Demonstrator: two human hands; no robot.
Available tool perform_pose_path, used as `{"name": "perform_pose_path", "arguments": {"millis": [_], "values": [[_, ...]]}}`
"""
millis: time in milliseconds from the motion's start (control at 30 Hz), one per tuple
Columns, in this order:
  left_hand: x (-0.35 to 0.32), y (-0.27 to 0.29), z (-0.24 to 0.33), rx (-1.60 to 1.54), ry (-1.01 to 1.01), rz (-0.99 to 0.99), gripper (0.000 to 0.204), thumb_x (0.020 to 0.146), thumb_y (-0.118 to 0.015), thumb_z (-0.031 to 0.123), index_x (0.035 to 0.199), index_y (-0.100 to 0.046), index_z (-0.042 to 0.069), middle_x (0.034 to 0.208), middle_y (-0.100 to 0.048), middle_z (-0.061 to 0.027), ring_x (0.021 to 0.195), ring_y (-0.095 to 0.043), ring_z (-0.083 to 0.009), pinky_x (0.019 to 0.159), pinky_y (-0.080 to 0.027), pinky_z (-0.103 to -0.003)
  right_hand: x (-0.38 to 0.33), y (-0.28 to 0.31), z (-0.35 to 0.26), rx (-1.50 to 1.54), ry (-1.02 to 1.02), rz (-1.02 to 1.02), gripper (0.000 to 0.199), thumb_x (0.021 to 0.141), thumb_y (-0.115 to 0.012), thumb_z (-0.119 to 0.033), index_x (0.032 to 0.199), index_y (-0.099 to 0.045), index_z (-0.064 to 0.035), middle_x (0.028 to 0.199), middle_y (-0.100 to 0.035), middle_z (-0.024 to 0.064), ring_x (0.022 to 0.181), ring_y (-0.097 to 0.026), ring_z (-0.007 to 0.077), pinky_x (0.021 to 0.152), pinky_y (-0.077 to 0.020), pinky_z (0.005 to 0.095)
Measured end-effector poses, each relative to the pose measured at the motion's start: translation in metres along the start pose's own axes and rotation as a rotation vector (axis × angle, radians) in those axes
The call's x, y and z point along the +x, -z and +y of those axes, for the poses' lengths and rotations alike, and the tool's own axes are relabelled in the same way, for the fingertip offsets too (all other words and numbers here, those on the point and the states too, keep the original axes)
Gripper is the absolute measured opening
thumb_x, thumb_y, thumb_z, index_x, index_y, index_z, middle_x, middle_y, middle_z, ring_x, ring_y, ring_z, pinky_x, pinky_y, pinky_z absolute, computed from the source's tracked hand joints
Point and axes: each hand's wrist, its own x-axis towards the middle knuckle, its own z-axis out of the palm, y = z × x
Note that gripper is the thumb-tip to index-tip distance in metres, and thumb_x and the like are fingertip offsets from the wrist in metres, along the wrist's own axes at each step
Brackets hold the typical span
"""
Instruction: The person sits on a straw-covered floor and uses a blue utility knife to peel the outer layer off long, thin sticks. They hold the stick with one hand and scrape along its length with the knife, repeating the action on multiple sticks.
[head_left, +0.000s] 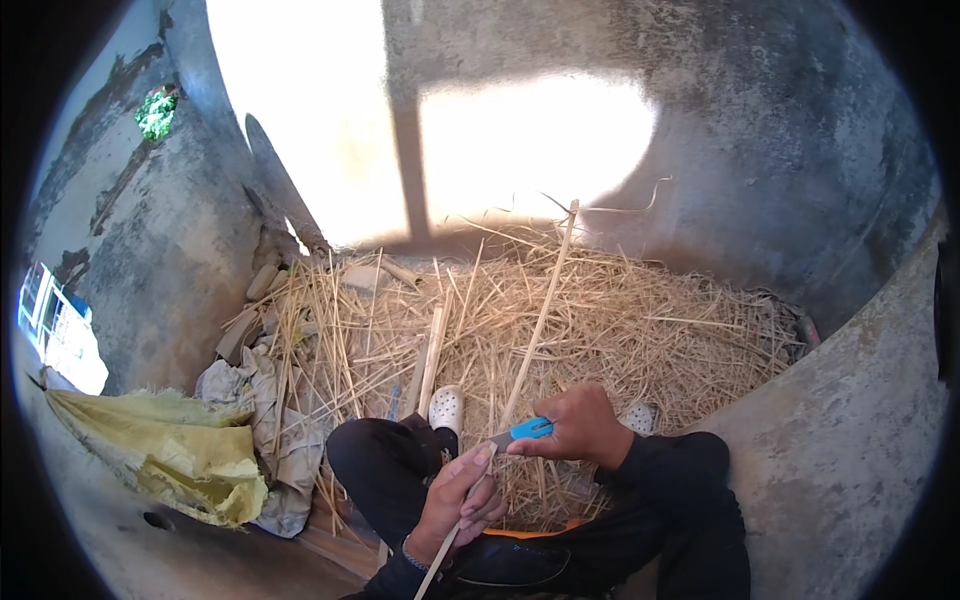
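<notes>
A long, pale bamboo strip [545, 315] runs slantwise from the far middle down past my lap. My left hand [460, 505] is closed around its lower part, a bracelet on the wrist. My right hand [580, 425] grips a knife [531, 428] with a blue handle. The knife's short grey blade lies against the strip just above my left fingertips. Much of the handle is hidden in my right fist.
Thin shavings [640, 330] cover the floor around my white clogs [447, 408]. More pale strips [433, 350] lie at the left, near a yellow woven sack [165, 450]. A concrete wall [750, 150] rises behind, and a concrete ledge [850, 420] is at the right.
</notes>
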Motion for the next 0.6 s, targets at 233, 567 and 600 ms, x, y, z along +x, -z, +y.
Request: {"name": "perform_pose_path", "arguments": {"millis": [233,567,600], "values": [[-0.005,0.006,-0.005,0.022,-0.009,-0.044,0.038,0.104,-0.038,0.026,0.126,-0.047,-0.003,0.045,-0.034,0.0051,0.034,-0.028,-0.0049,0.043,-0.03,-0.02,0.001,-0.011,0.007,0.059,-0.025,0.067,0.071,0.07,-0.058,-0.079,0.052,-0.054,-0.01,0.044,-0.047,0.0088,0.042,-0.055,0.0289,0.042,-0.0408,0.0387],[-0.01,-0.004,0.005,0.275,-0.042,-0.001,0.042,0.105,-0.038,0.029,0.13,-0.047,-0.004,0.045,-0.035,0.0045,0.033,-0.03,-0.0052,0.039,-0.027,-0.02,0.001,-0.012,0.009,0.04,-0.037,0.115,0.072,0.074,-0.055,-0.078,0.052,-0.052,-0.009,0.045,-0.047,0.01,0.042,-0.052,0.0311,0.043,-0.0404,0.0405],[-0.01,-0.004,0.004,0.286,-0.045,-0.001,0.043,0.105,-0.038,0.029,0.13,-0.047,-0.004,0.045,-0.035,0.0045,0.033,-0.03,-0.0051,0.038,-0.027,-0.02,0.001,-0.007,0.005,0.011,-0.004,0.103,0.073,0.074,-0.054,-0.078,0.052,-0.052,-0.0089,0.046,-0.048,0.0101,0.043,-0.052,0.0312,0.043,-0.0405,0.0406]]}}
